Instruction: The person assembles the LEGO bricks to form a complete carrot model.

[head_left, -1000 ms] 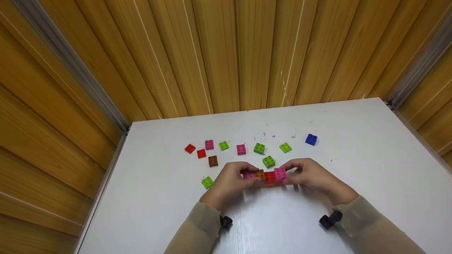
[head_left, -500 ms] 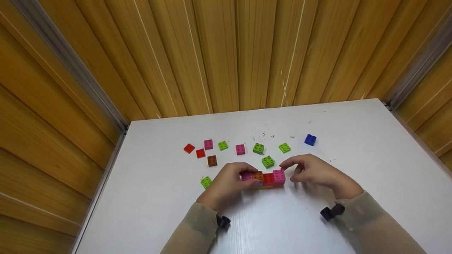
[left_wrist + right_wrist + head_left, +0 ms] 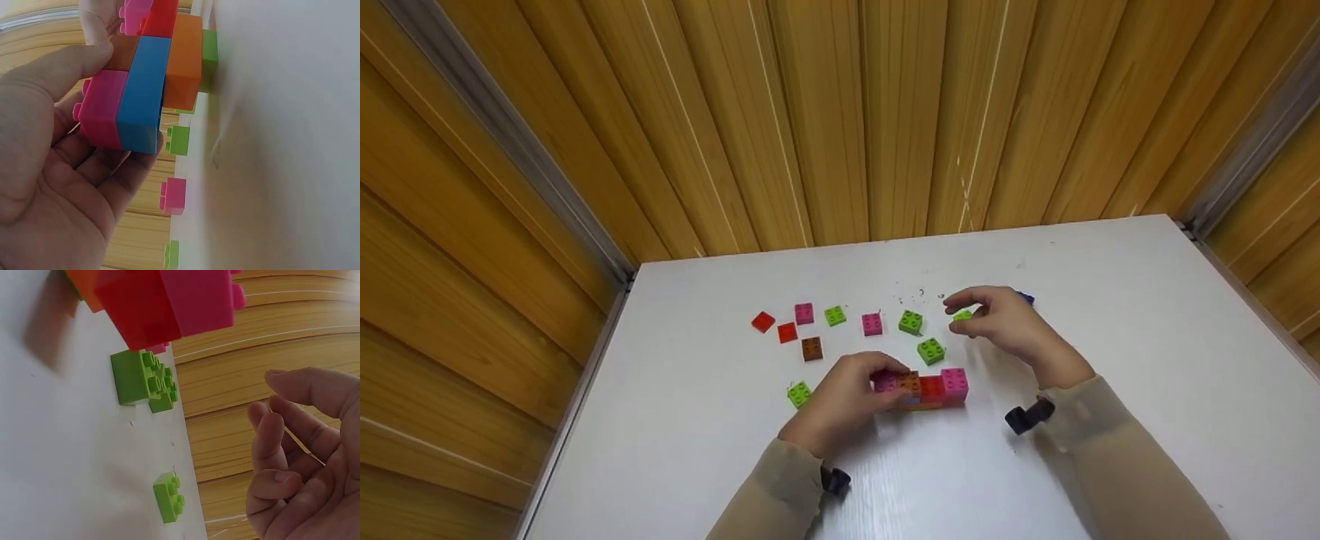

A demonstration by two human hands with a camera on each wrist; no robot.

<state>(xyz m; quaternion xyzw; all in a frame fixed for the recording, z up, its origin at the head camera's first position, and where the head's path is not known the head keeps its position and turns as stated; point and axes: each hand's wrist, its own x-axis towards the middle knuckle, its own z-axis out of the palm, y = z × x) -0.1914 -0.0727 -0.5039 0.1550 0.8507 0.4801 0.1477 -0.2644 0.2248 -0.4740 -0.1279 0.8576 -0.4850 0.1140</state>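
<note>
My left hand (image 3: 851, 394) grips the left end of a joined row of toy building bricks, thumb on the near side. In the left wrist view the build shows a pink brick (image 3: 101, 107), a brown brick (image 3: 119, 54), a long blue brick (image 3: 144, 93), a red brick (image 3: 160, 19), an orange brick (image 3: 183, 62) and a green brick (image 3: 208, 59) at the bottom. Another pink brick (image 3: 955, 382) tops its right end. My right hand (image 3: 1009, 322) hovers with loosely bent fingers, holding nothing, by a light green brick (image 3: 962, 316) that it partly hides.
Loose bricks lie on the white table (image 3: 720, 450): green ones (image 3: 931, 351), pink ones (image 3: 871, 324), a brown one (image 3: 811, 348) and flat red ones (image 3: 763, 322). A blue brick (image 3: 1026, 298) is mostly hidden behind my right hand. Wood-patterned panels (image 3: 840, 120) enclose the table.
My right hand has let go of the build's right end and moved away from me, over the light green brick. The left hand keeps its grip in about the same place.
</note>
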